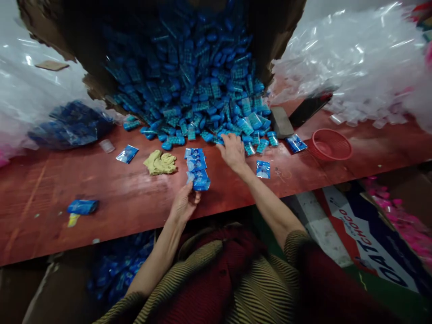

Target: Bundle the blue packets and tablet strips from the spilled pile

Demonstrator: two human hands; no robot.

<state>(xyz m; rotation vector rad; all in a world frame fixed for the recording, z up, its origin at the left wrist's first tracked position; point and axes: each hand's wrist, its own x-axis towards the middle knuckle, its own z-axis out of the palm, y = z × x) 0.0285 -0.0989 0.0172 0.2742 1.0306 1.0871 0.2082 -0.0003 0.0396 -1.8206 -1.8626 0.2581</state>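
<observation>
Near the table's front edge, my left hand (185, 201) is closed on the near end of a blue printed packet (200, 180), pinched between thumb and fingers. More blue packets (195, 158) lie overlapping in a row just beyond it. My right hand (232, 150) reaches to the near edge of a large heap of small clear containers with blue caps (202, 99). Its thumb stands apart from the fingers, which touch the containers; the fingertips are partly hidden. A single blue packet (263, 169) lies right of my right wrist.
A torn cardboard box (288, 27) surrounds the heap. On the red table (135, 207) are a crumpled yellow cloth (160, 162), a red basket (331, 145), a grey block (282, 122) and loose packets (127, 154). Clear plastic bags (344, 58) stand at both sides.
</observation>
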